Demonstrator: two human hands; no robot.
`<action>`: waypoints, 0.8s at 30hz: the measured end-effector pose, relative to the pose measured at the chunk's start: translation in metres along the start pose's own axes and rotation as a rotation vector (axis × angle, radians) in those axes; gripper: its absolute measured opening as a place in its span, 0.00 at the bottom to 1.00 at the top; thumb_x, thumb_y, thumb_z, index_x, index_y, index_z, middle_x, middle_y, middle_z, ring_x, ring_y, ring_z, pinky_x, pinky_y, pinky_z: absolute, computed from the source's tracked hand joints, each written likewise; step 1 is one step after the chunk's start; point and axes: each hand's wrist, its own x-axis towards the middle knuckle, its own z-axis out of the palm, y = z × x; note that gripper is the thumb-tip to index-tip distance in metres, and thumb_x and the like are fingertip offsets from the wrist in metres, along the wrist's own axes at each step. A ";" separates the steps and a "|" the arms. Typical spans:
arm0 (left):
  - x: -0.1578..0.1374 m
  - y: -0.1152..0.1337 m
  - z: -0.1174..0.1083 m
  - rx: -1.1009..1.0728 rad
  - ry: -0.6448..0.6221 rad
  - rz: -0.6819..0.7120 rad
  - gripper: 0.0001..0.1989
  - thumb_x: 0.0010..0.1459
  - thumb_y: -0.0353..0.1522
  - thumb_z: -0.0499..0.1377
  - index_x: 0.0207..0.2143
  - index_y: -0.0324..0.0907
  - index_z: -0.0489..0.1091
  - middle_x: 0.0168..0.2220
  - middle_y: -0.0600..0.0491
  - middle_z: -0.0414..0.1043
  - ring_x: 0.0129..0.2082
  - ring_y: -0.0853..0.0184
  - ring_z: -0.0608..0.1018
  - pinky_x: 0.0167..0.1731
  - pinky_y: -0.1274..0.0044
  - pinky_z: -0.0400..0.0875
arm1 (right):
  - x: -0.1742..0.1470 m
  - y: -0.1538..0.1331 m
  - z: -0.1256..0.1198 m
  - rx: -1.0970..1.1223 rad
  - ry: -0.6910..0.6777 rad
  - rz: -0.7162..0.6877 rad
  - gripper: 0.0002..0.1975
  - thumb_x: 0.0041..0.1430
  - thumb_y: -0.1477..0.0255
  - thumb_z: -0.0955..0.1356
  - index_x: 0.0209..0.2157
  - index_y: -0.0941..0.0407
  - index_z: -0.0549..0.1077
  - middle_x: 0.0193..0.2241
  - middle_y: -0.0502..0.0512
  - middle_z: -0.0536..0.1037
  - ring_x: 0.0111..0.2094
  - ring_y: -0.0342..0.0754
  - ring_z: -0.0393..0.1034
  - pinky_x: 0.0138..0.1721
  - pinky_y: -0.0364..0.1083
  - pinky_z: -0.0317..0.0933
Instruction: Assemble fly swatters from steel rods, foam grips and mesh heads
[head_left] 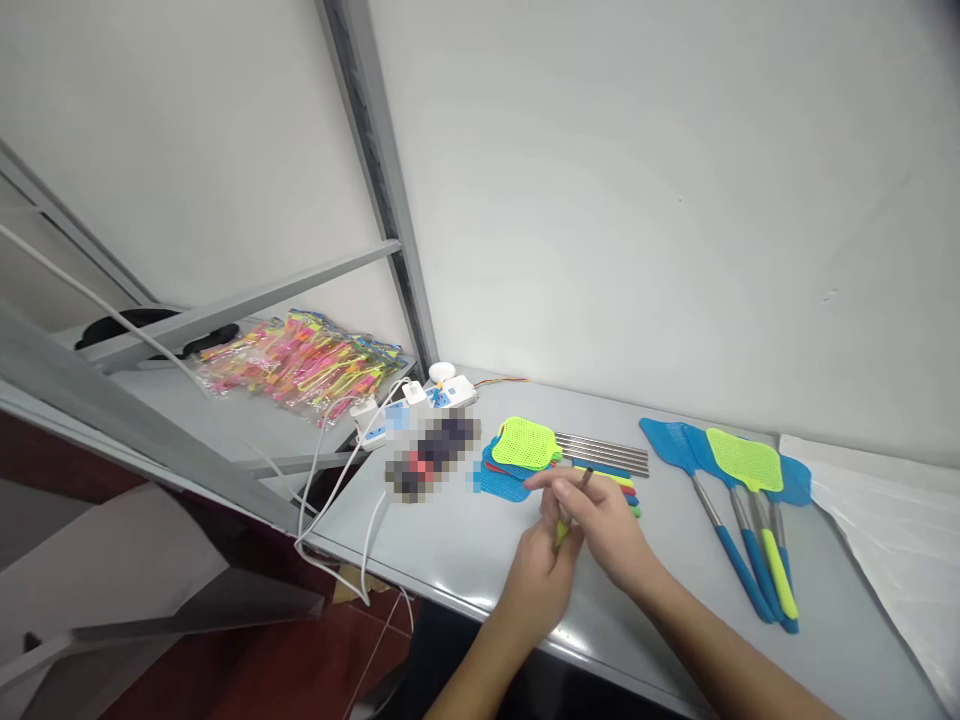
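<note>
My left hand (538,578) is closed around a yellow-green fly swatter handle (561,534), near the front of the table. Just above and to the right, my right hand (611,522) pinches a thin dark metal rod (587,478) that lines up with the handle. Whether the rod sits inside the handle is hidden by my fingers. Beyond my hands lies a stack of mesh swatter heads, a yellow-green head (526,444) over blue and red ones. Several silver rods (606,452) lie beside it, and loose coloured handles (626,484) are partly covered by my right hand.
To the right, several whole fly swatters (742,535), blue and yellow-green, lie on the grey table (450,555). A white sheet (877,510) covers the right end. Power strips (450,394) with white cables and a blurred dark object (433,458) are left. Bagged colourful items (300,362) lie on a shelf.
</note>
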 end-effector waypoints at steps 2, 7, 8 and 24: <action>0.001 -0.002 0.000 0.040 -0.002 -0.016 0.15 0.66 0.38 0.48 0.49 0.40 0.66 0.37 0.49 0.74 0.36 0.62 0.74 0.37 0.73 0.67 | 0.000 -0.001 -0.001 0.048 0.053 -0.011 0.14 0.59 0.60 0.66 0.31 0.55 0.77 0.21 0.49 0.67 0.26 0.45 0.62 0.31 0.45 0.58; 0.000 -0.013 0.002 0.097 -0.036 -0.012 0.13 0.65 0.35 0.50 0.31 0.38 0.69 0.26 0.55 0.69 0.26 0.69 0.68 0.26 0.78 0.60 | -0.001 0.001 0.010 0.269 0.168 0.028 0.23 0.62 0.56 0.62 0.20 0.57 0.71 0.12 0.42 0.50 0.16 0.39 0.45 0.19 0.42 0.47; -0.002 -0.015 0.002 0.083 -0.044 0.006 0.13 0.64 0.34 0.50 0.30 0.38 0.68 0.26 0.55 0.69 0.25 0.69 0.69 0.26 0.78 0.60 | -0.003 0.001 0.013 0.253 0.189 0.020 0.24 0.61 0.55 0.62 0.19 0.57 0.70 0.12 0.42 0.50 0.15 0.39 0.45 0.19 0.42 0.45; -0.002 0.045 -0.021 0.479 -0.166 0.176 0.09 0.62 0.32 0.50 0.33 0.42 0.68 0.27 0.52 0.69 0.26 0.65 0.70 0.26 0.76 0.54 | -0.019 -0.017 0.001 0.621 0.098 -0.154 0.23 0.63 0.53 0.60 0.21 0.54 0.58 0.15 0.42 0.50 0.18 0.40 0.44 0.27 0.44 0.53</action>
